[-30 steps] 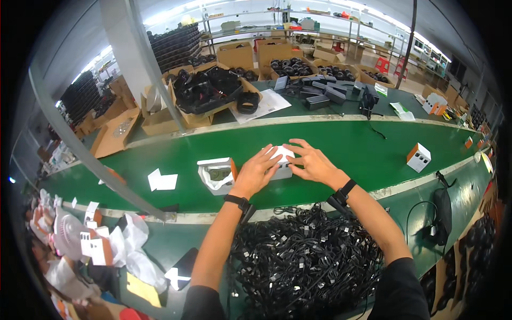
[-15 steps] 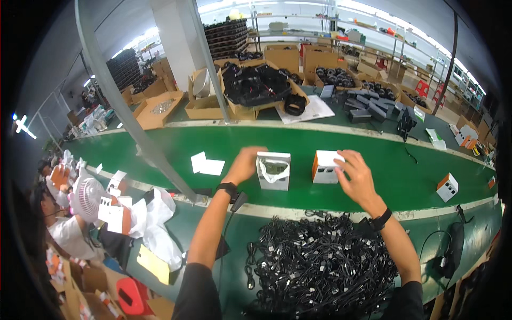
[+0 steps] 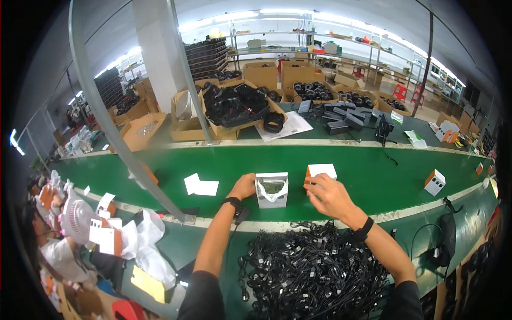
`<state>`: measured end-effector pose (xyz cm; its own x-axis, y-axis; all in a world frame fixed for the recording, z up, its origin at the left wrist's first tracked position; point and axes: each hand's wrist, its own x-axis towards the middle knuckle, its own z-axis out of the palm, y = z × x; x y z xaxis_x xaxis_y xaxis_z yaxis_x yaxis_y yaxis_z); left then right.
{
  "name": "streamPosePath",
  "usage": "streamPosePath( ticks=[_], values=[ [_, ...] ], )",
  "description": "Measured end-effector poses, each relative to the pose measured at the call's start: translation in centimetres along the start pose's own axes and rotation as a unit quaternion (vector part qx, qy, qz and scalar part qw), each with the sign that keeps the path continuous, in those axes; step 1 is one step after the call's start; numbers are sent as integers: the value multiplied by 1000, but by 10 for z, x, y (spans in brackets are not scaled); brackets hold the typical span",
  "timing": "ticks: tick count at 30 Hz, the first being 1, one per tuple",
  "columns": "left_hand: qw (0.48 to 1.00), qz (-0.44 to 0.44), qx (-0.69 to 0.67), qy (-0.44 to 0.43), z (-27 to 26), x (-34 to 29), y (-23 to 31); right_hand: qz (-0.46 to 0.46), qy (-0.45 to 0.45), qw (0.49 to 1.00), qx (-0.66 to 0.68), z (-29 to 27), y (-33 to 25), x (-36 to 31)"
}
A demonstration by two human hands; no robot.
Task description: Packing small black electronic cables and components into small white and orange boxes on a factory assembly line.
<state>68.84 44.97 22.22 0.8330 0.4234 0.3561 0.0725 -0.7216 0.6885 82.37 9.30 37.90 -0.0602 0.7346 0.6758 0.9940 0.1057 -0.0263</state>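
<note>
On the green belt stands an open white box [image 3: 272, 202], with a white bag and a greenish-grey item showing inside it. My left hand [image 3: 244, 186] is closed at its left side; some of the fingertips are hidden. To the right sits a white-and-orange box [image 3: 323, 170], partly covered by my right hand [image 3: 332, 197]. The fingers of that hand are spread in front of this box, and whether they touch it I cannot tell. A large heap of black cables [image 3: 314, 266] lies below, between my forearms.
Two white cards [image 3: 205, 188] lie left on the belt. Another white-and-orange box [image 3: 435, 182] stands to the right. A metal post [image 3: 114, 128] rises at left, near a white fan [image 3: 77, 218] and a seated person. Cartons of black parts [image 3: 237, 109] line the far side.
The view has shifted, so the belt sits lower in it. My right hand has moved from the white-and-orange box's right side to its front. An orange item now shows behind the post.
</note>
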Motion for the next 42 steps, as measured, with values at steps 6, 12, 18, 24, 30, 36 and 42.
streamPosePath(
  ticks=[6, 12, 18, 24, 30, 36, 42],
  values=[
    [965, -22, 118, -231, -8, 38, 7, -21, 0, 999, 24, 10, -22, 1],
    [976, -91, -154, 123, -61, 0, 70, 25, 24, 997, 69, -13, -31, 4],
    [974, 129, 17, 185, -52, -85, 201, 26, -3, 998, 56, -12, -51, 27],
    [965, 222, 7, 141, -13, -81, 216, 2, -43, 998, 40, 9, -29, 7],
    [974, 122, -33, 189, 16, -68, 189, -6, -20, 999, -42, 24, 17, 7],
    [953, -60, -201, 217, 74, -35, 180, -39, 11, 990, -137, 58, 44, 7],
    [954, -26, -192, 229, 90, -23, 191, -5, -36, 990, -139, 52, 66, -13]
  ],
)
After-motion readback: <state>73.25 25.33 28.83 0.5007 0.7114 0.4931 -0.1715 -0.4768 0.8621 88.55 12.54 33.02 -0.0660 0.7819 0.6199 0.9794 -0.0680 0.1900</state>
